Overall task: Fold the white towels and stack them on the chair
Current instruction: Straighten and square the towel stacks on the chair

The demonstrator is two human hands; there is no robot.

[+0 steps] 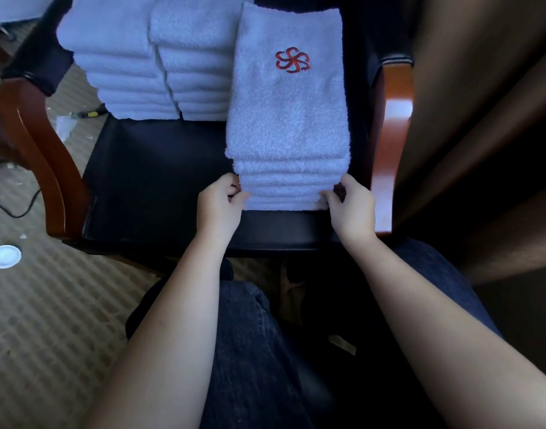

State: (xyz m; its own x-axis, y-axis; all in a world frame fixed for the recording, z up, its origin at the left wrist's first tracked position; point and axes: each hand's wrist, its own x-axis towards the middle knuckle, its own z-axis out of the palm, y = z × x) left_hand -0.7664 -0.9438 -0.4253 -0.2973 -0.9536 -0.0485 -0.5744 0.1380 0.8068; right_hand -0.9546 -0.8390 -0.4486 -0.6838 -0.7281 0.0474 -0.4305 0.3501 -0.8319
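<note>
**Head view, looking down.** To your left, the patterned carpet [48, 305] carries a round white disc [4, 257] and a dark cable [14, 209]. A brown wooden panel [482, 119] runs close along your right. Your legs in dark jeans [256, 351] fill the lower frame.

The chair [160, 181] stands before you, its black seat set between the reddish wooden left armrest [39, 156] and right armrest [392, 144]. At the back of the seat, the left rear stack [117, 57] and the middle rear stack [197, 57] of folded white towels stand side by side, touching.

The near stack [290, 128] sits on the right half of the seat, near the right armrest, with its rounded folds facing you. Its top towel lies flat as a long rectangle, slightly overhangs the layers beneath, and bears a red pinwheel emblem [292, 59].

Your left hand [219, 201] grasps the stack's front left corner with curled fingers. Your right hand [352, 205] pinches the front right corner. Your fingers cover both corners, so which layer each hand has hold of probably cannot be read here.
</note>
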